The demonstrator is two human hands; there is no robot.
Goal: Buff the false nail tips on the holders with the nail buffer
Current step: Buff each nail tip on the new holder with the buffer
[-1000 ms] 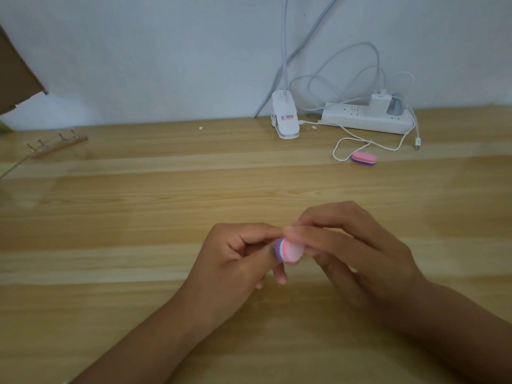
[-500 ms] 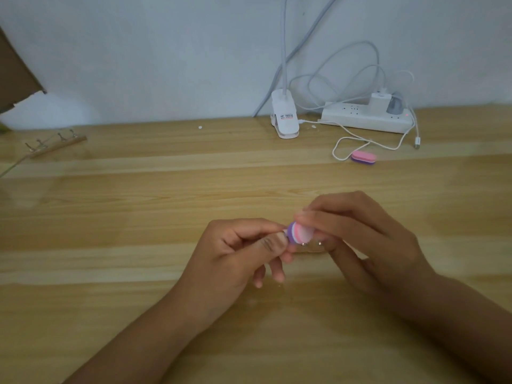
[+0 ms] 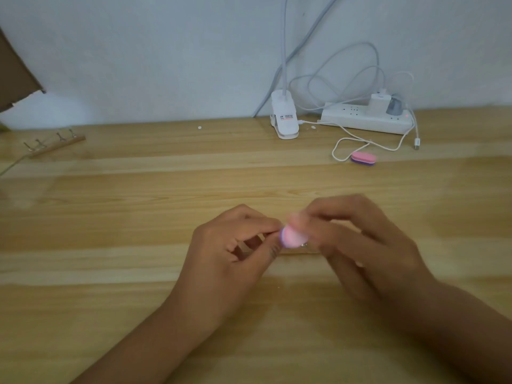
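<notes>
Right hand (image 3: 357, 245), blurred, has its fingers pinched on the pink nail buffer (image 3: 292, 236) just above the desk (image 3: 138, 217). Left hand (image 3: 230, 261) meets it, fingers curled in; whether they hold anything, I cannot tell. Far left lies a wooden strip of holders (image 3: 55, 142). Far right, a second buffer (image 3: 363, 158) lies near the power strip (image 3: 365, 119).

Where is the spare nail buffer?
Head view, far right: the pink and purple foam buffer lies on the wooden table beside a white cable loop.
</notes>
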